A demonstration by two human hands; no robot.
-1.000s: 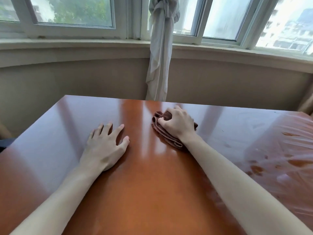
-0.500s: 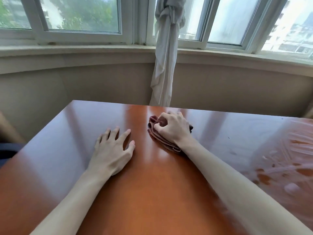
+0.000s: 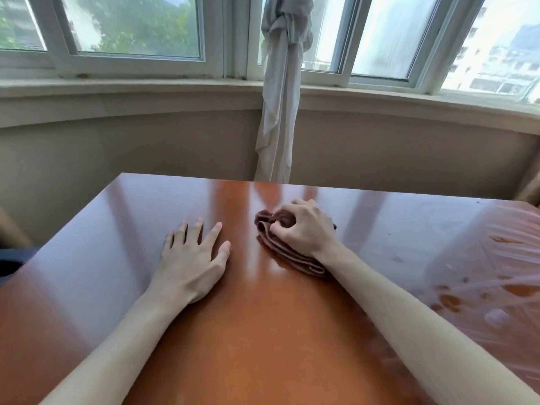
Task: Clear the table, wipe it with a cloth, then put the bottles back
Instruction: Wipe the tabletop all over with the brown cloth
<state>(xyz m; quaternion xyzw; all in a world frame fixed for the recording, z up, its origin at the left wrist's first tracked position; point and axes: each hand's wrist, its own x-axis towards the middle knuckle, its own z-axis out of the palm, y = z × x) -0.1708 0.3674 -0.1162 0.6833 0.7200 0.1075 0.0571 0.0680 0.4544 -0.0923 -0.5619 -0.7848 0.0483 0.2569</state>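
Wipe step in hand, judging by the layout. No bottles in view, so the clearing looks done and the put-back is not yet started.

Right hand has its fingers curled over a bunched brown cloth and presses it onto the table. The cloth sits near the middle of the far edge, folded in layers, with part of it trailing back toward the wrist. Left hand lies flat just beside it on the left, fingers spread and straight, palm on the wood, gripping nothing — it reads as a brace.

Surface state: the centre strip is glossy with window glare. The right side, toward the right edge, carries a milky film with streaks and darker patches; whether that is wet residue or a plastic sheet, cannot tell. The left half looks clean, but glare hides detail.

How I'd run the wipe:
- Flatten the cloth. A wad touches on a small patch only and leaves streaks.
- Work in overlapping straight passes from the far edge toward the near edge, then shift sideways.
- Keep the pressure even and the left hand planted as a brace.
- Take the filmy right side last, so its residue isn't dragged across the clean wood — and refold to a fresh face of the cloth first.

A knotted curtain hangs beyond the far edge, clear of the table.
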